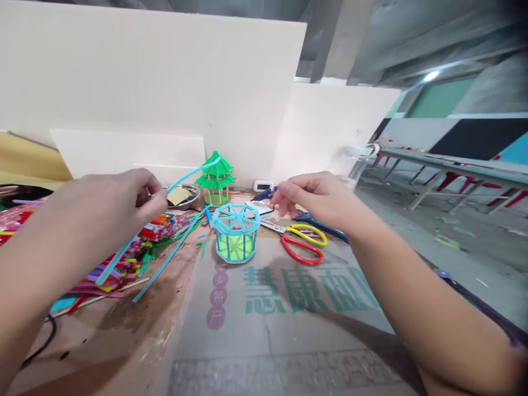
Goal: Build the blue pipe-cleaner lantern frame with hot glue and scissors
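Left hand [111, 201] up over the tabletop [289, 330], fingers [154, 201] pinched shut on light blue straws [165, 258] that run down and away below them and curl up above toward the green pavilion model [215, 179]. Right hand [317, 201] hovers across from it, fingers loosely curled, nothing clearly in them. The blue straw lantern [236, 234] sits between and just below both sets of fingers, with scissors [303, 242] under the right fingers
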A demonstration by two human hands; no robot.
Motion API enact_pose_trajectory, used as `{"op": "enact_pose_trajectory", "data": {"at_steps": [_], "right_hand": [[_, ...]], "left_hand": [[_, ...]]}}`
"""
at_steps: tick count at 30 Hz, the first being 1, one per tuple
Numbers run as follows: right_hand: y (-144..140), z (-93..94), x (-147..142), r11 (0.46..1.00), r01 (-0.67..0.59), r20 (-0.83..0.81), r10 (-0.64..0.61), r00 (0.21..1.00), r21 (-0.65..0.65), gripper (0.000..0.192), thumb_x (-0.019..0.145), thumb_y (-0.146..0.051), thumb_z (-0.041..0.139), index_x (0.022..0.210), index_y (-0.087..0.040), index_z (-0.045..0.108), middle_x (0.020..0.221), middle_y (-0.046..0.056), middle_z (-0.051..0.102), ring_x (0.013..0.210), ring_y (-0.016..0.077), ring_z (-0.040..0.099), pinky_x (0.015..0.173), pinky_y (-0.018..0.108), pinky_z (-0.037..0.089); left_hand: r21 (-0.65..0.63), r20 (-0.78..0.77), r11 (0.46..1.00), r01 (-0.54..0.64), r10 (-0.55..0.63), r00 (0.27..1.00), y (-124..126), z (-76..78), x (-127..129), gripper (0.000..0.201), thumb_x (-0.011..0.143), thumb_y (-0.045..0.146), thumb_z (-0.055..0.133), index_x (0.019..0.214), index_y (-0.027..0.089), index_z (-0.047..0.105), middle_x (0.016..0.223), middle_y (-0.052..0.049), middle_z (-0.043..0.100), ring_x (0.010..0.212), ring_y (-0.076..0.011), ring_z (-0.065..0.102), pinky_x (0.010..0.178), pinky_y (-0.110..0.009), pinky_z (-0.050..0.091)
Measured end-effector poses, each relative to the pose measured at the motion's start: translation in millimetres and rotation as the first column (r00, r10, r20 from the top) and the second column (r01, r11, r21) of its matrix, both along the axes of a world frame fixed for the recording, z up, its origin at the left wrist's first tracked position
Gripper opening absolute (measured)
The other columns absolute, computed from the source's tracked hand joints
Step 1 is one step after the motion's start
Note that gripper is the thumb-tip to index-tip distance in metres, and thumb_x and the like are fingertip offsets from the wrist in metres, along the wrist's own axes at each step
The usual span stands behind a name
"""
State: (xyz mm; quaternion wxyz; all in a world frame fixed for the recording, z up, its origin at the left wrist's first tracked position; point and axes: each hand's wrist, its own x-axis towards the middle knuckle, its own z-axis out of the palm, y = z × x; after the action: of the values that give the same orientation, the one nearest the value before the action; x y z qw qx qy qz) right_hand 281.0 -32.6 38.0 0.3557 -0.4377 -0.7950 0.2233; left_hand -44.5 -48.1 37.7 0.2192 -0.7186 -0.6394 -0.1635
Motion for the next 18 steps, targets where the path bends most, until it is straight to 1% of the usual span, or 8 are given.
{"op": "enact_pose_trajectory", "data": {"at_steps": [2, 3, 6, 10, 13, 15, 17, 18], "right_hand": [[-6, -3.0, -11, 0.996, -0.085, -0.076, 0.083, 0.994, -0.023, 0.044, 0.100, -0.055, 0.057, 0.096, -0.018, 0.079, 0.085, 0.006, 0.080, 0.072, 0.0162, 0.072, 0.069, 0.028, 0.056], [-10, -4.5, -17, 0.993, -0.110, -0.107, 0.107, 0.989, -0.028, 0.043, 0.101, -0.054, 0.057, 0.101, -0.017, 0.079, 0.091, 0.007, 0.081, 0.077, 0.0170, 0.074, 0.073, 0.030, 0.058], [-24, -6.7, -32, 0.984, -0.171, -0.218, 0.158, 0.963, -0.044, 0.040, 0.103, -0.050, 0.056, 0.107, -0.018, 0.079, 0.103, 0.007, 0.082, 0.090, 0.0179, 0.077, 0.084, 0.031, 0.060], [-29, 1.0, -27, 0.977, -0.211, -0.299, 0.195, 0.934, -0.021, 0.042, 0.106, -0.052, 0.053, 0.120, -0.020, 0.076, 0.109, 0.006, 0.081, 0.100, 0.0169, 0.076, 0.091, 0.030, 0.060], [-5, 5.2, 3, 0.989, -0.140, -0.136, 0.133, 0.982, -0.044, 0.040, 0.104, -0.050, 0.056, 0.119, -0.019, 0.077, 0.101, 0.007, 0.082, 0.093, 0.0172, 0.076, 0.087, 0.030, 0.059], [22, -3.2, 28, 0.997, 0.074, -0.006, -0.074, 0.997, 0.001, 0.026, 0.100, -0.033, 0.063, 0.113, -0.018, 0.078, 0.095, 0.006, 0.082, 0.086, 0.0163, 0.075, 0.081, 0.028, 0.058], [51, -23.3, 45, 0.958, 0.277, 0.201, -0.285, 0.937, 0.067, 0.022, 0.096, -0.022, 0.062, 0.108, -0.015, 0.079, 0.096, 0.007, 0.082, 0.085, 0.0169, 0.074, 0.078, 0.026, 0.055], [64, -36.5, 49, 0.945, 0.317, 0.320, -0.325, 0.890, 0.078, 0.024, 0.097, -0.021, 0.060, 0.111, -0.016, 0.079, 0.102, 0.007, 0.082, 0.089, 0.0172, 0.074, 0.079, 0.026, 0.055]], "left_hand": [[-0.015, 0.102, 0.994, 0.110, -0.108, 0.989, -12, 4.6, 20, 0.030, 0.087, 0.051, 0.037, 0.080, 0.027, 0.055, 0.063, 0.001, 0.058, 0.050, -0.0189, 0.048, 0.057, -0.030, 0.030], [-0.011, 0.172, 0.977, 0.213, -0.208, 0.963, -17, 5.3, 33, 0.030, 0.086, 0.050, 0.038, 0.080, 0.027, 0.056, 0.064, 0.001, 0.059, 0.052, -0.0182, 0.051, 0.059, -0.030, 0.034], [0.046, 0.272, 0.899, 0.436, -0.431, 0.860, -27, 0.0, 73, 0.025, 0.085, 0.043, 0.038, 0.078, 0.027, 0.055, 0.059, 0.002, 0.056, 0.049, -0.0157, 0.049, 0.060, -0.030, 0.039], [-0.059, 0.220, 0.874, 0.482, -0.460, 0.860, -28, -14.2, 103, 0.017, 0.087, 0.034, 0.045, 0.084, 0.025, 0.059, 0.060, 0.003, 0.058, 0.049, -0.0145, 0.048, 0.059, -0.029, 0.038], [-0.062, 0.199, 0.900, 0.431, -0.412, 0.889, -18, -16.8, 88, 0.019, 0.091, 0.036, 0.046, 0.087, 0.024, 0.061, 0.067, 0.001, 0.063, 0.052, -0.0149, 0.052, 0.060, -0.029, 0.036], [-0.006, 0.170, 0.952, 0.305, -0.299, 0.939, -1, -15.6, 61, 0.023, 0.092, 0.041, 0.044, 0.088, 0.024, 0.060, 0.065, 0.001, 0.061, 0.051, -0.0164, 0.051, 0.058, -0.029, 0.031], [0.031, 0.127, 0.984, 0.173, -0.176, 0.976, 25, -17.6, 30, 0.026, 0.093, 0.042, 0.043, 0.088, 0.024, 0.060, 0.063, 0.000, 0.057, 0.055, -0.0184, 0.053, 0.061, -0.030, 0.029], [0.022, 0.122, 0.991, 0.134, -0.136, 0.983, 41, -21.0, 15, 0.024, 0.091, 0.042, 0.045, 0.083, 0.024, 0.060, 0.059, 0.001, 0.054, 0.054, -0.0184, 0.053, 0.062, -0.031, 0.028]]}}
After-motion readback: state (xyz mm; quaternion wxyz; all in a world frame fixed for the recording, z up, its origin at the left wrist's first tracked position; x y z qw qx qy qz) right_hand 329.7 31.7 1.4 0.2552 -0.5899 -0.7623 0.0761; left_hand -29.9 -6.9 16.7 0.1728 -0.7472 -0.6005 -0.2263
